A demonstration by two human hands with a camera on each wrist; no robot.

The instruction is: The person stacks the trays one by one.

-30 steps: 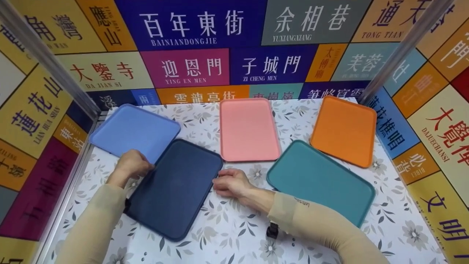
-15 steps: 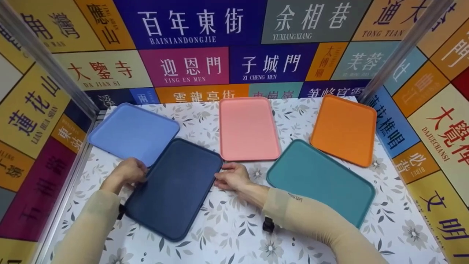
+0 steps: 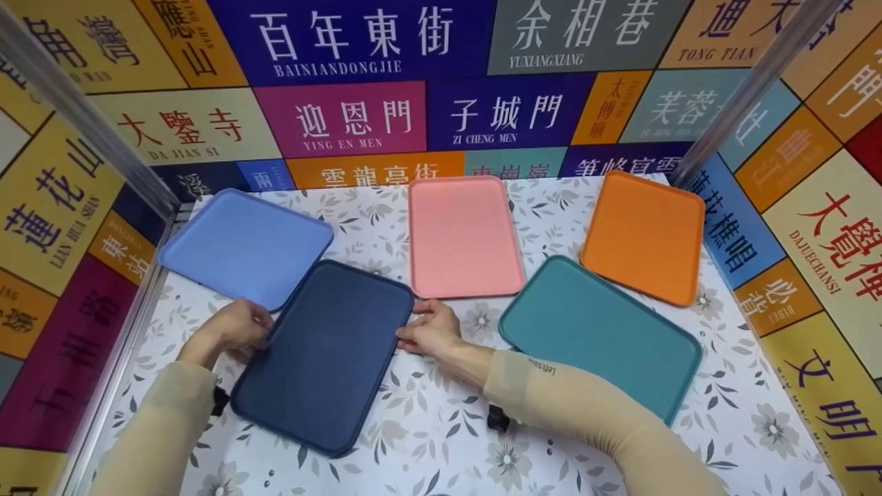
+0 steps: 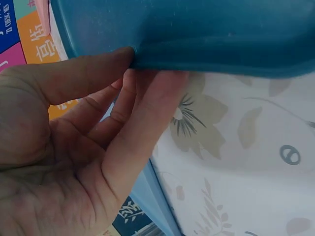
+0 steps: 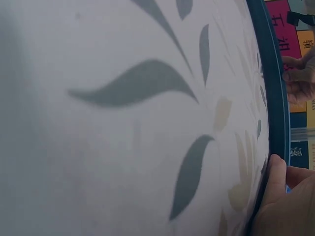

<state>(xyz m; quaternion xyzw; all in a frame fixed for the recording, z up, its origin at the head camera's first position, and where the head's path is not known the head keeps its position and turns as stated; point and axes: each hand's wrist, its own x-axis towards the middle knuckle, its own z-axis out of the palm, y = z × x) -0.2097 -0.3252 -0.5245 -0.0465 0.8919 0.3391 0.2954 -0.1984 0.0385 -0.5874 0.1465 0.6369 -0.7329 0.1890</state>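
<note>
Between both hands, a navy tray [image 3: 327,355] pinched by its two long sides.
Head view: the left hand [image 3: 231,326] grips the left edge and the right hand [image 3: 434,331] the right, with the light blue tray [image 3: 244,248] and pink tray [image 3: 465,238] close by its far end; moving both hands evenly would likely avoid nudging either one. Left wrist view: thumb and fingertips meet at the rim, and a light, firm pinch should suffice. Right wrist view: the rim passes between thumb and fingers; matching the other hand's height should prevent tipping.
</note>
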